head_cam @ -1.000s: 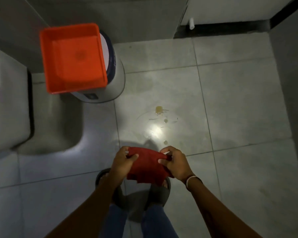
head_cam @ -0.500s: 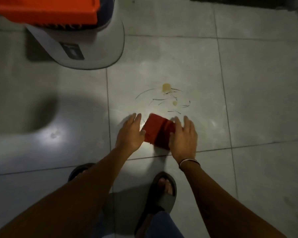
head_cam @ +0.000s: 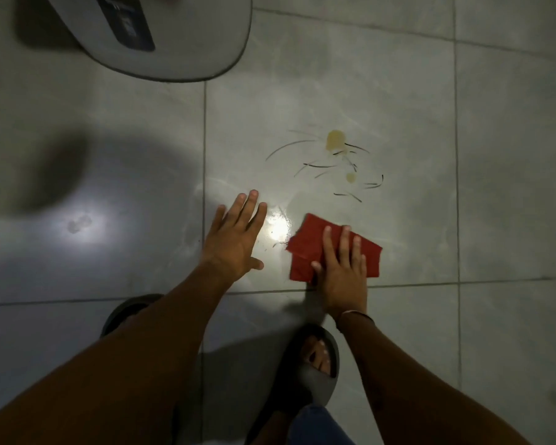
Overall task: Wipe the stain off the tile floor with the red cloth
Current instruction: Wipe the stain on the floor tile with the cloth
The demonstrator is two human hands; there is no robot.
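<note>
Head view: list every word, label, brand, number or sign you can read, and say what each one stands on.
Dark label panel on the side of the white bucket: it bears pale marks, too blurred and cropped to read.
Red cloth, tile floor, sandal: no text visible.
Nothing in this view can be quoted.
</note>
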